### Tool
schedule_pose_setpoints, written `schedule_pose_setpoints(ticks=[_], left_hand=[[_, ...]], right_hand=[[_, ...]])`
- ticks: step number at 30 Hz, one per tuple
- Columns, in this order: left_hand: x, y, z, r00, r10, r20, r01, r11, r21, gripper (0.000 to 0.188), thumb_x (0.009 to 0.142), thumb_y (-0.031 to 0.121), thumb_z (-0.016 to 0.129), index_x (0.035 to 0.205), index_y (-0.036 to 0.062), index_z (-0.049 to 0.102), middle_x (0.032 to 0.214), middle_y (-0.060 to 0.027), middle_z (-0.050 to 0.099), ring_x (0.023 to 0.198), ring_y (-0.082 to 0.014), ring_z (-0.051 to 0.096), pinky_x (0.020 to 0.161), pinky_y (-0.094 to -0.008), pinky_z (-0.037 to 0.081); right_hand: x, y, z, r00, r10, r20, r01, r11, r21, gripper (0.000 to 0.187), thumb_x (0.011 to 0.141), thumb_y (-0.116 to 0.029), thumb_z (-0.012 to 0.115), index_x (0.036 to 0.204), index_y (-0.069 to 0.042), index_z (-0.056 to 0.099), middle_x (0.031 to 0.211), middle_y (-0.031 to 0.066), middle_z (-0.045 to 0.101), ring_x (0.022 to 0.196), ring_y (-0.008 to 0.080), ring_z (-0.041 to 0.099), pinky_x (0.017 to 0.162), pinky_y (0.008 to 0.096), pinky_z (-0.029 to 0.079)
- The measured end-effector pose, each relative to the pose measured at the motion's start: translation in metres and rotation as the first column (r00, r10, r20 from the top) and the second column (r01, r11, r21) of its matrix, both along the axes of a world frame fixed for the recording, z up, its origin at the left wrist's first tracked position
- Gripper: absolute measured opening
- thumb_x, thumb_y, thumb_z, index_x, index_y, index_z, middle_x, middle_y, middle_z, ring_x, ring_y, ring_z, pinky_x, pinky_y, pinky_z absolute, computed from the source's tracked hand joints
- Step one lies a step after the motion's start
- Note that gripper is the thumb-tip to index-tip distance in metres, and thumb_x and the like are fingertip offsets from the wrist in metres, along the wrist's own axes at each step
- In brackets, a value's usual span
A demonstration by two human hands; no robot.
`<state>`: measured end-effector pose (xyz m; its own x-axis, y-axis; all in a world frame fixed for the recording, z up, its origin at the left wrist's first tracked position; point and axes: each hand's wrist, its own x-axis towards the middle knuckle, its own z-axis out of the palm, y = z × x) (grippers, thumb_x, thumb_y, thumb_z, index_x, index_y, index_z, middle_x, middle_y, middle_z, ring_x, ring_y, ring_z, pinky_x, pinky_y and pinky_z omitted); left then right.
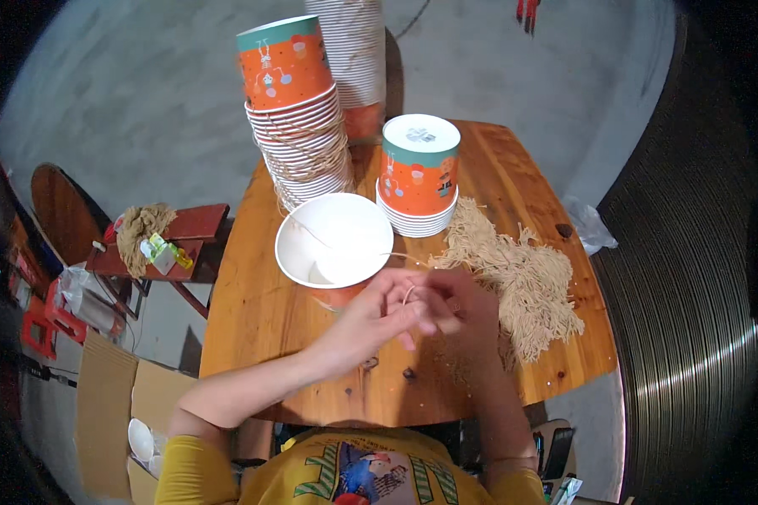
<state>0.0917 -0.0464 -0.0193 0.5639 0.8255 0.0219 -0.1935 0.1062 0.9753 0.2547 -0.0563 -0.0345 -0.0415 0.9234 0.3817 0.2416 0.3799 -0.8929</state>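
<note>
Close together over the table's near middle, my left hand (387,310) and my right hand (463,305) pinch a thin tan cord (408,294), which makes a small loop at the fingers. The right fingertips are partly hidden behind the left ones. Just beyond my left hand stands a paper bucket (288,257), mouth up and white inside. A cord crosses its mouth and a strand runs from its right rim toward my hands. To the right of my right hand lies a heap of loose tan cords (526,290).
Upside-down orange and green paper buckets (417,177) stand behind the open one. A taller stack (299,143), strung with cords, leans at the back left, with another stack (349,50) behind it. Left of the wooden table (261,362) are a red bench (198,220) and a cardboard box (105,412).
</note>
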Motion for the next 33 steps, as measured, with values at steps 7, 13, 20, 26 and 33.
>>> schedule_pose_setpoints(ticks=[7, 13, 20, 26, 33], left_hand=[[-0.015, 0.011, -0.009, 0.904, -0.038, -0.426, 0.103, 0.986, 0.130, 0.026, 0.100, 0.027, 0.042, 0.108, 0.0035, 0.052, 0.066, -0.0006, 0.056, 0.063, -0.0124, 0.061, 0.052, -0.0276, 0.046], [-0.013, 0.014, 0.006, 0.607, 0.529, -0.594, 0.448, 0.390, 0.805, 0.012, 0.091, 0.016, 0.050, 0.088, 0.0045, 0.049, 0.064, -0.0106, 0.059, 0.057, -0.0266, 0.062, 0.047, -0.0381, 0.046], [-0.014, 0.027, 0.012, 0.471, 0.681, -0.562, 0.547, 0.274, 0.791, 0.017, 0.073, 0.011, 0.061, 0.084, 0.0059, 0.049, 0.062, -0.0065, 0.059, 0.059, -0.0221, 0.063, 0.051, -0.0351, 0.049], [-0.022, 0.041, 0.022, 0.521, 0.661, -0.540, 0.589, 0.179, 0.788, 0.019, 0.076, 0.018, 0.067, 0.081, 0.0077, 0.052, 0.064, -0.0062, 0.059, 0.063, -0.0235, 0.061, 0.054, -0.0357, 0.049], [-0.034, 0.041, 0.012, 0.536, 0.695, -0.478, 0.243, 0.415, 0.877, 0.020, 0.085, 0.020, 0.065, 0.083, 0.0017, 0.056, 0.067, -0.0128, 0.055, 0.066, -0.0289, 0.057, 0.059, -0.0380, 0.045]], right_hand=[[0.018, 0.006, -0.011, 0.986, -0.158, 0.059, 0.162, 0.985, -0.062, 0.017, 0.086, -0.018, 0.063, 0.096, -0.004, 0.065, 0.088, 0.0109, 0.066, 0.082, 0.0232, 0.065, 0.075, 0.0343, 0.051], [0.001, 0.010, -0.022, 0.986, -0.137, 0.094, 0.109, 0.961, 0.254, 0.022, 0.088, -0.015, 0.059, 0.107, -0.004, 0.059, 0.092, 0.0133, 0.064, 0.080, 0.0247, 0.064, 0.073, 0.0350, 0.051], [-0.009, 0.017, -0.030, 0.984, 0.103, -0.144, -0.140, 0.951, -0.275, 0.019, 0.091, -0.015, 0.057, 0.106, -0.003, 0.056, 0.086, 0.0101, 0.060, 0.078, 0.0155, 0.060, 0.071, 0.0284, 0.048], [-0.006, 0.031, -0.038, 0.875, 0.285, -0.391, -0.324, 0.945, -0.037, 0.012, 0.094, -0.012, 0.054, 0.098, -0.001, 0.055, 0.085, 0.0025, 0.060, 0.077, 0.0079, 0.056, 0.067, 0.0256, 0.045], [0.007, 0.036, -0.052, 0.944, -0.092, -0.318, 0.108, 0.993, 0.036, 0.002, 0.092, -0.002, 0.052, 0.091, -0.004, 0.052, 0.071, -0.0034, 0.052, 0.067, 0.0035, 0.053, 0.056, 0.0185, 0.041]])
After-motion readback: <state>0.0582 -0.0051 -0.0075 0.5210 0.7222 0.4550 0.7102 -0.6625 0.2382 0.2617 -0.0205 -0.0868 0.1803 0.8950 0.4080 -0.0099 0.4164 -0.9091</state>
